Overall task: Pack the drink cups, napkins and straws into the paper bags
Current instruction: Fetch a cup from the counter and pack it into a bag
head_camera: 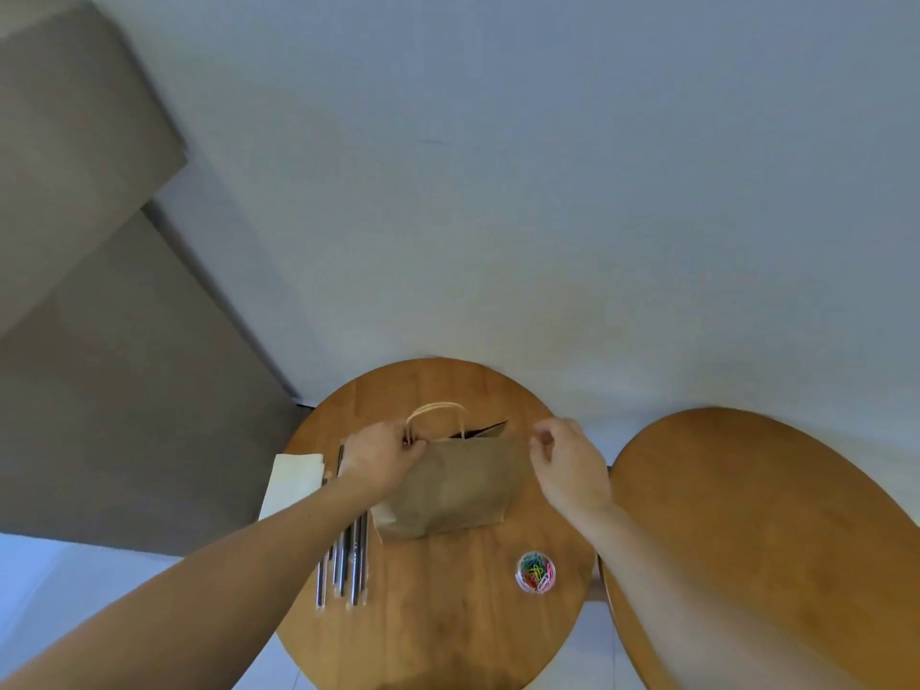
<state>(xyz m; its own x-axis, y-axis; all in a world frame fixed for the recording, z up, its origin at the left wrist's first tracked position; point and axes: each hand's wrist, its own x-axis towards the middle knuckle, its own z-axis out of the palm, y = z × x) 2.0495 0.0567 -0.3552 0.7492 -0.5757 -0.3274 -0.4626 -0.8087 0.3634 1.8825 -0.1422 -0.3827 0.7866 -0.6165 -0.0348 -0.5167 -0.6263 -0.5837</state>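
Head view: a brown paper bag (458, 485) stands on the round wooden table (448, 629), towards its far half, with its mouth partly open at the far right corner. One twisted paper handle (437, 406) arches up above the rim.

The left hand (383, 458) is at the bag's upper left corner, its fingers curled tight and pinching the rim where the handle's base meets it. The right hand (567, 465) is at the upper right corner, with thumb and fingers curled in and touching the rim; it seems to pinch the paper there, though the contact itself is small and partly hidden. Both forearms reach in from the near edge.

A stack of white napkins (293, 483) lies on the table's left edge, just left of the left wrist. Dark straws (343, 565) in clear wrappers lie side by side under the left forearm, beside the bag's lower left corner. A small clear tub of coloured paper clips (535, 571) sits on the table nearer than the bag, to the right. A second wooden table (747, 515) stands just to the right.
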